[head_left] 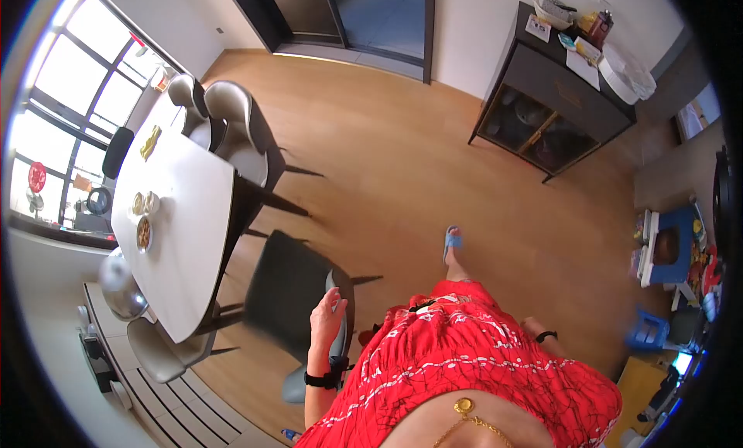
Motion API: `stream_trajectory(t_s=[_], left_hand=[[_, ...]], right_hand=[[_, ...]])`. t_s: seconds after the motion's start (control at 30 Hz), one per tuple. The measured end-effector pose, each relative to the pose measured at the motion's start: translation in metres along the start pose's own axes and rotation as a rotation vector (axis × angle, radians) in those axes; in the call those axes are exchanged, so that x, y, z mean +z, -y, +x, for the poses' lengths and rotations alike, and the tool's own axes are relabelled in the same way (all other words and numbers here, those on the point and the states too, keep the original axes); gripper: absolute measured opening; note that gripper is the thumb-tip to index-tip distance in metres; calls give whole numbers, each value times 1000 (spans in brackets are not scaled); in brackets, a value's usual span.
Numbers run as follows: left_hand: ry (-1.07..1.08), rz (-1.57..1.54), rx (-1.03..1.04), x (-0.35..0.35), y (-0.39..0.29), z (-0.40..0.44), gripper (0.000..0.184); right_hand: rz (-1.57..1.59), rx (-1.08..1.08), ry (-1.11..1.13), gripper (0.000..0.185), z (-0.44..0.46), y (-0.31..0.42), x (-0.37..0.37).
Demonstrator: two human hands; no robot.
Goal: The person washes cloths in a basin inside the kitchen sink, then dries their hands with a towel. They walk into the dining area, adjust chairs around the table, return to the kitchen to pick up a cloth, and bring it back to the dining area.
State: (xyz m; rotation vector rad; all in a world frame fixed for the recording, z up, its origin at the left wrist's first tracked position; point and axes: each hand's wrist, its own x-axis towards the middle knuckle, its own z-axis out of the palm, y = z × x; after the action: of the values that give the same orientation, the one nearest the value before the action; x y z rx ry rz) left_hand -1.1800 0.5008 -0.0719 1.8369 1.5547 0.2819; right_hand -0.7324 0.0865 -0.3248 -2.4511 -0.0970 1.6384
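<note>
My left hand (328, 318) is raised beside the dark grey chair (290, 289), with a black band on its wrist. Its fingers are loosely bent and slightly apart, and no object shows in them. I cannot tell whether it touches the chair's edge. On the other side, my right hand (532, 325) hangs by the red patterned dress (464, 347), also with a black wristband. Its fingers are partly hidden and too small to read. One foot in a blue slipper (451, 239) is forward on the wooden floor.
To the left stands a white table (182, 216) with a bowl of food (144, 234) and several chairs around it. A dark cabinet (546, 100) with items on top is at the upper right. A blue stool (648, 330) and cluttered shelves line the right side.
</note>
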Motion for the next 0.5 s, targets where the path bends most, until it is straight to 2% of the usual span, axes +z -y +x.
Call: stream_trajectory(t_s=[0.1,0.13,0.17,0.23,0.27,0.3,0.33,0.37,0.43,0.47,0.5], left_hand=[[25,-37,29,30,-36,64,39],[60,68,-53,29,-68,83,38],[86,61,-20,26,-98,99,36],[92,134,79,36,-90,135,40],[6,21,76,52,-76,150,42],[-53,184,118,46,-98,157,42],[-36,280,48,45,-107,164,42],[-73,277,36,51,-101,169,42],[-18,53,-199,54,-95,183,42],[-58,42,-265,65,-74,190,43],[-55,-444,-466,37,-155,187,38]], right_hand=[[-32,-247,-38,15,75,86,-62],[31,-311,-69,9,80,141,-83],[157,-404,-83,8,70,215,-104],[335,-642,-51,19,31,372,-137],[362,-775,57,29,24,444,-155],[316,-901,114,29,-15,512,-167],[276,-1028,177,30,-53,581,-179],[246,-1152,243,31,-91,649,-190],[316,-1367,548,33,-166,743,-202],[344,-1461,714,34,-200,777,-204],[312,-1584,824,35,-229,804,-207]])
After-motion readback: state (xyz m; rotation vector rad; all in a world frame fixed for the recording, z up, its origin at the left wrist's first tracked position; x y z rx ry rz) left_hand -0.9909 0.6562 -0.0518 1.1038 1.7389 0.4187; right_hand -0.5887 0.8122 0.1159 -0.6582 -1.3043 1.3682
